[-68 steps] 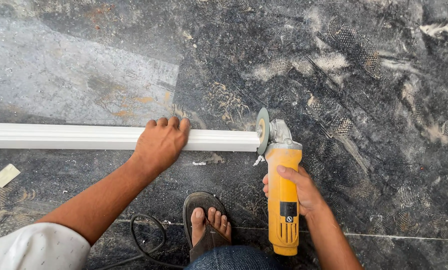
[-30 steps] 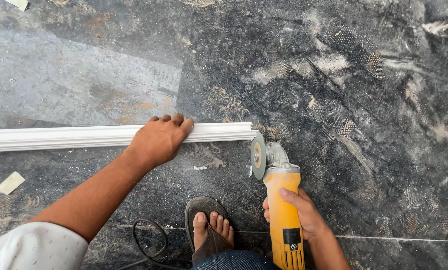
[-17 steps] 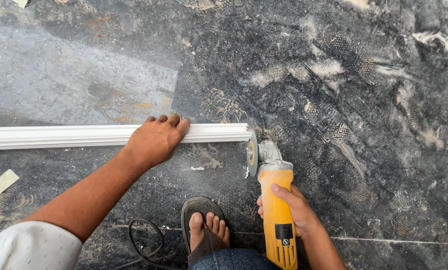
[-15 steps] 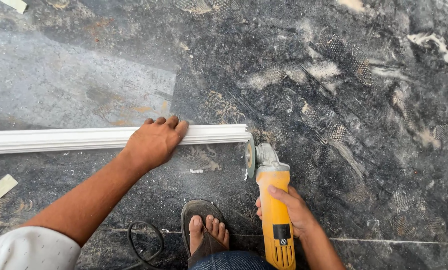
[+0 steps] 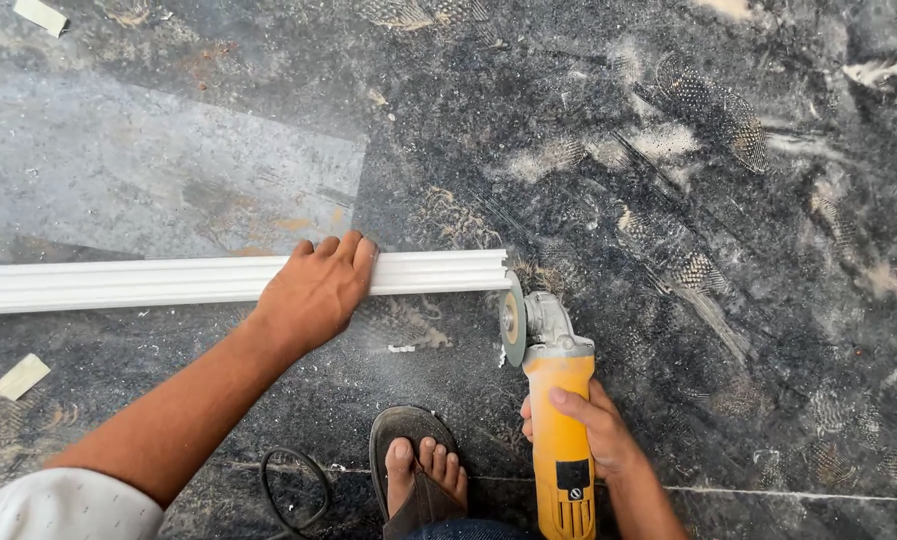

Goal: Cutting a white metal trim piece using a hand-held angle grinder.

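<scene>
The person is crouching on the dusty dark stone floor (image 5: 728,300), pressing the left hand (image 5: 313,290) flat across a long white moulding strip (image 5: 168,282) that is lying straight along the floor, its cut end pointing right. The fingers (image 5: 353,250) of that hand are lying spread and curled over the far edge of the strip, pinning it rather than gripping around it. The right hand (image 5: 593,430) is wrapping closed around the body of a yellow angle grinder (image 5: 560,440), thumb across the top, with the disc (image 5: 513,320) standing upright just at the strip's right end; whether it is touching the end I cannot tell.

A foot in a dark sandal (image 5: 418,470) is resting between the two arms, and a black cable loop (image 5: 293,490) is lying beside it. Two small pale offcuts (image 5: 20,376) are lying on the floor to the left.

To do this well, I would judge the pinning hand is rightly staying well back from the disc, the strip needs firm downward pressure so it is not chattering, the disc should be meeting the end squarely, and the cable and toes should be keeping clear.
</scene>
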